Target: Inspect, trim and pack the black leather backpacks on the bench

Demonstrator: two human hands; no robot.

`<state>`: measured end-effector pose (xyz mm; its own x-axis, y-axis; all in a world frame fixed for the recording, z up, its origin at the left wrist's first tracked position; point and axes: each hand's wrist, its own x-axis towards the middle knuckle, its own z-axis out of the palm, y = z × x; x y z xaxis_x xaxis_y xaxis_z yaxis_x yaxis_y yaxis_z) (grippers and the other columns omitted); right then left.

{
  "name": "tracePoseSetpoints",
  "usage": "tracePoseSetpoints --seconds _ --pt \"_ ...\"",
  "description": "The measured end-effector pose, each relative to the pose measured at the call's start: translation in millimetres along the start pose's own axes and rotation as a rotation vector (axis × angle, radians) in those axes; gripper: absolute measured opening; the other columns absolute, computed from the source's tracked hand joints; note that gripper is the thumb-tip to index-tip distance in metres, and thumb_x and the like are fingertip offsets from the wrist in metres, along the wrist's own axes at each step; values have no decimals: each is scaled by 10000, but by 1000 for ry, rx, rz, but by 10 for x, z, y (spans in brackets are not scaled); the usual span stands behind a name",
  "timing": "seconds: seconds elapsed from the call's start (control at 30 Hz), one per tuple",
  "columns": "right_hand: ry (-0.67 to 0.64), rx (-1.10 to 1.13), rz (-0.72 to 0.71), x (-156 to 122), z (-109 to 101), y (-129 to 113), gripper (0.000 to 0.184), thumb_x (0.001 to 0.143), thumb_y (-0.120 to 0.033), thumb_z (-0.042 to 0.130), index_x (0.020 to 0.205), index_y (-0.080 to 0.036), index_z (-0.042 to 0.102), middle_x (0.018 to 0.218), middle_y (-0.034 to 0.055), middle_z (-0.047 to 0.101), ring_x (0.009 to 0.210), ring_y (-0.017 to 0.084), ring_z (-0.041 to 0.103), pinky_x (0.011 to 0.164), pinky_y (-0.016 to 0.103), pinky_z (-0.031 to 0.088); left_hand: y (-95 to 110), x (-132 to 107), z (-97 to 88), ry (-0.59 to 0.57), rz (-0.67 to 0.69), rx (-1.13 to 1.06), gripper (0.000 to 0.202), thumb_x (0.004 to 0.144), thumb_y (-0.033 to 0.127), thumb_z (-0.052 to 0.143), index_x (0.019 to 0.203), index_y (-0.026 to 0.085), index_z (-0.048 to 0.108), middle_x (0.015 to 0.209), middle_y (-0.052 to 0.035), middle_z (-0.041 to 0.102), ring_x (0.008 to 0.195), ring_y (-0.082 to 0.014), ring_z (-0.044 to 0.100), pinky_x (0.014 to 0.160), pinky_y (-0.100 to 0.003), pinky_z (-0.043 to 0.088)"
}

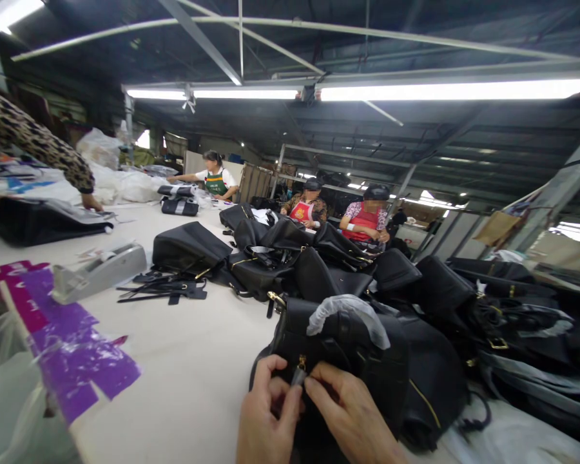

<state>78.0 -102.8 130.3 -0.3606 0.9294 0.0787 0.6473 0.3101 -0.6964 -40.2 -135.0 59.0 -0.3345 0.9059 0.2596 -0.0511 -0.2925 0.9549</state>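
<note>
A black handbag (328, 322) stands in front of me, its handle (350, 309) wrapped in pale film. On its side hangs a zipper pull (298, 375) with gold hardware and a greyish tab. My left hand (270, 412) pinches this tab between thumb and curled fingers. From the other side my right hand (352, 412) closes on the tab's edge with thumb and forefinger, its other fingers folded against the bag. The fingertips partly hide the tab.
A heap of black bags (314, 270) covers the table's far and right side. Black straps (167, 287) and a tape dispenser (101, 270) lie left, near purple tape (77, 348). A co-worker's sleeved arm (53, 135) reaches over a bag; several people work beyond.
</note>
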Motion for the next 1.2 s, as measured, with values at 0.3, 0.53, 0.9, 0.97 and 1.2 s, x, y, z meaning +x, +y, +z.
tracePoseSetpoints --seconds 0.3,0.53,0.9,0.97,1.2 --pt "69 -5 -15 2 32 13 306 871 -392 421 650 -216 537 660 23 632 650 195 580 610 293 353 -126 -17 -59 50 333 241 304 908 285 579 1199 244 656 695 -27 719 562 -157 633 631 -233 506" --pt "97 4 -17 -11 51 20 310 880 -369 455 622 -214 532 632 17 621 625 189 567 588 297 327 -132 65 -248 -196 453 339 356 920 203 535 1245 265 667 824 -111 769 717 -214 714 680 -259 548" --pt "34 45 -43 -32 25 70 329 913 -372 391 712 -204 590 690 26 627 665 186 557 614 286 350 107 16 -71 -35 -154 -191 479 733 580 729 967 163 719 600 -34 696 488 -137 616 491 -209 502" --pt "49 30 -31 -40 45 79 324 902 -371 399 679 -205 564 667 21 603 651 183 540 606 286 350 165 22 -51 -82 -306 -351 563 649 606 784 937 132 692 554 -15 671 432 -107 573 442 -188 448" --pt "86 160 12 -16 145 39 347 880 -396 427 639 -190 568 602 12 577 572 161 536 525 259 366 216 15 -27 -83 -373 -450 553 601 586 826 863 135 642 524 -4 661 400 -90 549 406 -167 369"
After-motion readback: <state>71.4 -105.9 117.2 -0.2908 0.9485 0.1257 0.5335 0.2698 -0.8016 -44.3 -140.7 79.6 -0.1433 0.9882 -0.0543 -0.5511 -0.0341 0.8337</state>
